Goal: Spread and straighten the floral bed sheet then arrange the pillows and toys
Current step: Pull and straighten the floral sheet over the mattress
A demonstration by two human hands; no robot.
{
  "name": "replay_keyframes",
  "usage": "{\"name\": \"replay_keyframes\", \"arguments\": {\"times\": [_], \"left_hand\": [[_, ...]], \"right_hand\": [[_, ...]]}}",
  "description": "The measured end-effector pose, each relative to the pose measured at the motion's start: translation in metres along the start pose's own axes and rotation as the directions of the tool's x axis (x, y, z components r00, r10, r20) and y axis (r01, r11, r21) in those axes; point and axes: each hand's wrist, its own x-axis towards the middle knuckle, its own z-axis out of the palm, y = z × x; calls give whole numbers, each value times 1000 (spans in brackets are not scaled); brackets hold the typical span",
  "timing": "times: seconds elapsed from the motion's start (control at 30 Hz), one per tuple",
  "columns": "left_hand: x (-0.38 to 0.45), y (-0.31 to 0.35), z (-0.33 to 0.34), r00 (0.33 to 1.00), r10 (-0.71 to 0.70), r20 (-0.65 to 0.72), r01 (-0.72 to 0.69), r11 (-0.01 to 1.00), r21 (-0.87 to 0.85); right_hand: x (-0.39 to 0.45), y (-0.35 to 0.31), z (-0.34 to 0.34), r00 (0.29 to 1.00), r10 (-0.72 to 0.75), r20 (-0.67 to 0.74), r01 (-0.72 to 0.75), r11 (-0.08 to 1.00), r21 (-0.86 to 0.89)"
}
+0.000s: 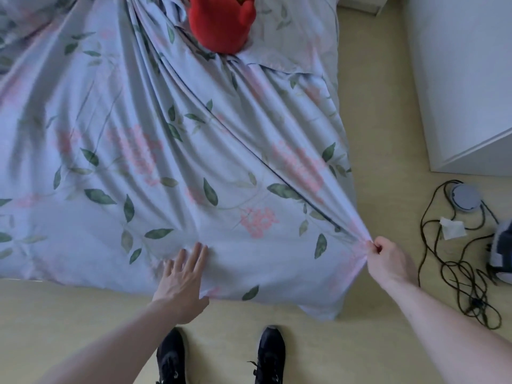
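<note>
The soft, light sheet [171, 151] covers the bed, so grab its edge: the right hand [388, 259] pinches the five o'clock corner while the left hand [181, 278] presses flat.

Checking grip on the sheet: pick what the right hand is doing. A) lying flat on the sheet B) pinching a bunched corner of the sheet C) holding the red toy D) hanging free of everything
B: the right hand has its fingers curled around gathered fabric of the floral sheet, with folds fanning out from the grip.
</note>
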Motion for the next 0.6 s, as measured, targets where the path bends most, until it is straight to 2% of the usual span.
{"name": "replay_keyframes", "arguments": {"times": [0.07,0.13,0.2,0.27,0.3,0.33,0.4,0.47,0.53,0.6], "left_hand": [[-4,-5,0,998,8,61,-6,1000,-26],[-1,-9,-13,999,-1,50,8,991,-136],[0,-14,-32,994,-58,-96,29,958,-285],[-3,-24,-41,964,-182,-194,101,925,-366],[-8,-31,-40,962,-218,-165,142,915,-377],[-14,-39,-37,971,-218,-100,170,919,-356],[-32,-57,-24,979,-165,118,192,940,-281],[-53,-67,-20,942,-121,312,216,932,-291],[-73,-75,-19,925,-142,353,281,880,-382],[-102,-90,-19,930,-177,322,318,826,-465]], "right_hand": [[-2,-23,0,979,106,173,-104,994,-24],[-13,-51,8,970,139,202,-134,990,-35],[-40,-77,16,999,-15,52,14,1000,21],[-71,-91,28,951,-306,-45,304,951,-51],[-84,-92,38,919,-395,20,394,911,-123],[-97,-93,47,908,-394,141,414,895,-167],[-122,-91,63,871,-221,438,351,904,-242],[-138,-97,63,829,-124,545,332,893,-303],[-147,-114,52,781,-102,616,364,876,-316],[-164,-138,36,721,-65,689,401,851,-339]]}}
